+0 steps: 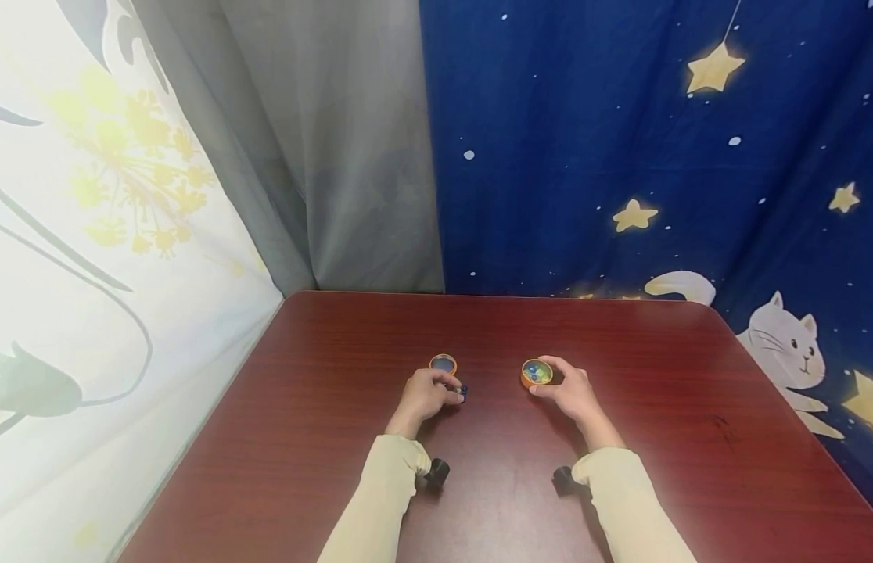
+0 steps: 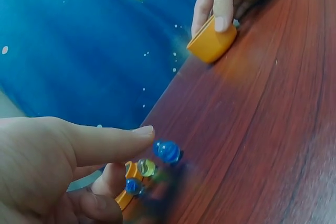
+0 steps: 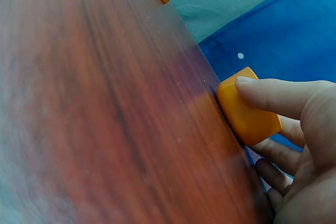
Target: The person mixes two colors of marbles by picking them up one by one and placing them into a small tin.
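Observation:
My right hand [image 1: 573, 395] grips a small orange bowl [image 3: 247, 111] between thumb and fingers. Blue and green marbles [image 1: 537, 372] show inside it in the head view. On the left, my left hand [image 1: 425, 395] is beside a few loose glass marbles on the table, its thumb stretched out above them. The left wrist view shows a blue marble [image 2: 169, 152] just past the thumb tip, a yellow-green marble [image 2: 146, 168] and another blue marble [image 2: 133, 185] close to the fingers. Just beyond that hand sits a second round orange container [image 1: 443, 357], partly hidden by the fingers.
Both hands work over a dark red wooden table [image 1: 500, 438]. Its far edge meets a grey curtain [image 1: 366, 156] and a blue starry curtain [image 1: 549, 156]. A pale patterned cloth [image 1: 91, 313] hangs along the left side. Black wrist devices [image 1: 436, 474] sit at the cuffs.

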The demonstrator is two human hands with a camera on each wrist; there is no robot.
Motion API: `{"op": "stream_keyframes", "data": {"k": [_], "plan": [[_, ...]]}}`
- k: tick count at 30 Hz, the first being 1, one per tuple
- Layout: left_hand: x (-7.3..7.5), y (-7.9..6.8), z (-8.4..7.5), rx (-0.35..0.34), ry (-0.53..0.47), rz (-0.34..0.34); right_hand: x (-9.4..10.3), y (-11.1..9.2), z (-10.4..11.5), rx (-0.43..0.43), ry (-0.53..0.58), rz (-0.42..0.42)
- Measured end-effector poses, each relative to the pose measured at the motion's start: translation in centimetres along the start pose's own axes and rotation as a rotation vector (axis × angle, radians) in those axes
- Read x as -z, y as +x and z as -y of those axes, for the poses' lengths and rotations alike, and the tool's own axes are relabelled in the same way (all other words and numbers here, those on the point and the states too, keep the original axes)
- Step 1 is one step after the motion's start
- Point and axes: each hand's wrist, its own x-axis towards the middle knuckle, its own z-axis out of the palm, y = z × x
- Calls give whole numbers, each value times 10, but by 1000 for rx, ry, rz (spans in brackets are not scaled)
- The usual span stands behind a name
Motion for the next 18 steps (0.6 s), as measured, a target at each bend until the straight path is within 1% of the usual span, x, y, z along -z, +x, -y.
{"op": "stream_keyframes", "data": {"k": [5,8,13,18], "plan": [[-6,3,-2,-24,-91,6,-1,0,-1,3,-5,-4],[-10,4,-5,-35,-136,-7,-1,0,-1,3,-7,-6],[-17,7,-11,-53,-161,-55,-1,1,0,4,-10,-1],[-27,9,-19,-70,-192,-66,-1,1,0,3,-4,-2]]}}
